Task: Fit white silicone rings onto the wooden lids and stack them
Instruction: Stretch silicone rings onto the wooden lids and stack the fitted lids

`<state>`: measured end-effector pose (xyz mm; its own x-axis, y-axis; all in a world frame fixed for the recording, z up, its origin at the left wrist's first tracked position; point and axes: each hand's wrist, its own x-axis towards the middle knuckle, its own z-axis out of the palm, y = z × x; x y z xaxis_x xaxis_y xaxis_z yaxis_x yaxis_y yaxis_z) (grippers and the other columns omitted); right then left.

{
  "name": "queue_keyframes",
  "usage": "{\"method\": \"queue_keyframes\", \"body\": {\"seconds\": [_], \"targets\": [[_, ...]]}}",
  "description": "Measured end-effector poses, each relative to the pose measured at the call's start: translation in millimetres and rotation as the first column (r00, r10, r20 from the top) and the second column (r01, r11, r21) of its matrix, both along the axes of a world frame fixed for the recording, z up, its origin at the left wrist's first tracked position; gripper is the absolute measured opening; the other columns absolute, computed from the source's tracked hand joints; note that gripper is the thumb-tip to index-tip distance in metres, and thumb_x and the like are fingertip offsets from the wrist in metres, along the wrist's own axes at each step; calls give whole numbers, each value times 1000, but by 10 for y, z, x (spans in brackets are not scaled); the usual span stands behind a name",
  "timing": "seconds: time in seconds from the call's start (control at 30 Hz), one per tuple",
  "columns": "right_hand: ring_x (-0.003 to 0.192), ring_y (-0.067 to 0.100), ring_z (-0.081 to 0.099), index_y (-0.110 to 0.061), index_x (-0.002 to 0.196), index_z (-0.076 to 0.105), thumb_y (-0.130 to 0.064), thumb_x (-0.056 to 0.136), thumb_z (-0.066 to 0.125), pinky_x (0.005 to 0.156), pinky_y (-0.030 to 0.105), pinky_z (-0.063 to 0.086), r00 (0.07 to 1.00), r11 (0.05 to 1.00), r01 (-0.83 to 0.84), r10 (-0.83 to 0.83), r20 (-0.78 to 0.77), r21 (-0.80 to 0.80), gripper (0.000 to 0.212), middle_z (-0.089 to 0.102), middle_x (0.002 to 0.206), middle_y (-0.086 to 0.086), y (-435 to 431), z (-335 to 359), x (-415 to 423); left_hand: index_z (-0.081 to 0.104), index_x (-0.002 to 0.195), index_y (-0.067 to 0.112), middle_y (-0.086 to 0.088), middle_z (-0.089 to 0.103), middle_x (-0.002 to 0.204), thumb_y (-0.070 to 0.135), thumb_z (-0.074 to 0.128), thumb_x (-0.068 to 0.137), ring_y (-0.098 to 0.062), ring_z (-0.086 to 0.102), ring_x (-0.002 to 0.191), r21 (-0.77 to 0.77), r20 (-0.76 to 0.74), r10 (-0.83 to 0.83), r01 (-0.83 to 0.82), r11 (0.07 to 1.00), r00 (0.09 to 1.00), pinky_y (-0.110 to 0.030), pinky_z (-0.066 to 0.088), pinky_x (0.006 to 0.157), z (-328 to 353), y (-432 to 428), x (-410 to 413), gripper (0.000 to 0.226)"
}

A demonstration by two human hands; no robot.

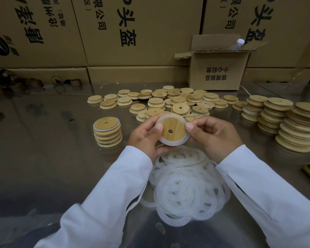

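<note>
A round wooden lid (174, 125) with a small centre hole is held up between both hands, and a white silicone ring (170, 142) sits around its rim. My left hand (145, 136) grips its left edge, thumb on the face. My right hand (215, 135) pinches the right edge. Below my hands lies a heap of loose white silicone rings (184, 185). To the left stands a short stack of ringed lids (107, 132). Several bare wooden lids (168, 102) lie scattered behind.
Tall stacks of bare lids (283, 120) stand at the right. An open cardboard box (217, 68) holding a plastic bottle (237, 43) sits behind them. Large cartons (115, 33) wall off the back. The shiny metal table (43, 149) extends to the left.
</note>
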<state>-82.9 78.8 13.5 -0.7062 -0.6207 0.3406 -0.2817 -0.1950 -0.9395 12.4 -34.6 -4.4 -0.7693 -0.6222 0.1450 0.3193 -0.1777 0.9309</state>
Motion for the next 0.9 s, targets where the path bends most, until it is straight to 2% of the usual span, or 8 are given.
{"method": "queue_keyframes", "body": {"seconds": [0.13, 0.2, 0.37, 0.5, 0.6, 0.73, 0.8, 0.9], "targets": [[46, 0, 54, -12, 68, 65, -5, 79, 66, 49, 10, 45, 995, 998, 55, -53, 81, -13, 14, 63, 50, -9, -15, -38, 0, 56, 121, 9, -14, 63, 112, 9, 44, 94, -34, 61, 106, -56, 34, 6, -4, 998, 999, -38, 58, 72, -16, 20, -21, 29], [51, 1, 58, -14, 70, 65, -6, 79, 67, 54, 12, 48, 992, 997, 78, -75, 102, -22, 13, 65, 57, -6, -23, -58, 16, 54, 124, 7, -15, 63, 112, 10, 44, 94, -35, 61, 106, -44, 37, 12, -10, 999, 999, -37, 59, 70, -24, 39, -35, 31], [68, 14, 59, -17, 83, 61, -11, 80, 67, 69, 22, 52, 987, 990, 144, -144, 65, 11, 8, 64, 78, 8, -65, -138, 77, 58, 108, 15, -16, 61, 116, 8, 44, 94, -34, 60, 107, 40, -3, 19, -19, 999, 1000, -38, 58, 71, -16, 57, -53, 21], [71, 15, 61, -17, 74, 63, -7, 81, 65, 66, 15, 51, 974, 976, 219, -218, 65, -2, 13, 65, 76, 2, -87, -160, 77, 54, 115, 10, -17, 57, 123, 8, 45, 93, -35, 59, 107, 95, -28, -7, 10, 995, 1000, -38, 59, 70, -23, 64, -58, 24], [78, 19, 64, -18, 71, 64, -7, 80, 66, 75, 27, 54, 962, 964, 264, -265, 64, 20, 15, 67, 78, 2, -85, -180, 40, 54, 116, 10, -14, 60, 115, 4, 46, 91, -32, 60, 103, 125, -21, -55, 58, 990, 998, -40, 58, 71, -30, 61, -69, 27], [76, 18, 66, -21, 69, 66, -10, 79, 68, 78, 38, 56, 964, 964, 256, -260, 59, 70, 15, 68, 73, -2, -70, -199, 13, 60, 102, 12, -9, 66, 95, -4, 50, 87, -27, 64, 90, 136, 33, -73, 68, 988, 997, -38, 58, 69, -41, 43, -77, 24], [73, 15, 67, -24, 66, 66, -11, 78, 70, 75, 34, 56, 972, 969, 231, -233, 13, 85, 18, 69, 69, -5, -58, -205, 16, 62, 103, 7, -10, 67, 91, -3, 54, 85, -26, 65, 87, 74, 102, -29, 22, 997, 994, -37, 58, 72, -66, 23, -77, 22], [69, 6, 65, -26, 64, 67, -12, 76, 72, 67, 20, 53, 978, 974, 195, -185, -93, 112, 19, 69, 68, -9, -40, -203, 34, 67, 99, 6, -17, 69, 92, 5, 60, 84, -35, 65, 94, -103, 199, 50, -30, 994, 979, -46, 52, 88, -94, 4, -62, 16]]}}
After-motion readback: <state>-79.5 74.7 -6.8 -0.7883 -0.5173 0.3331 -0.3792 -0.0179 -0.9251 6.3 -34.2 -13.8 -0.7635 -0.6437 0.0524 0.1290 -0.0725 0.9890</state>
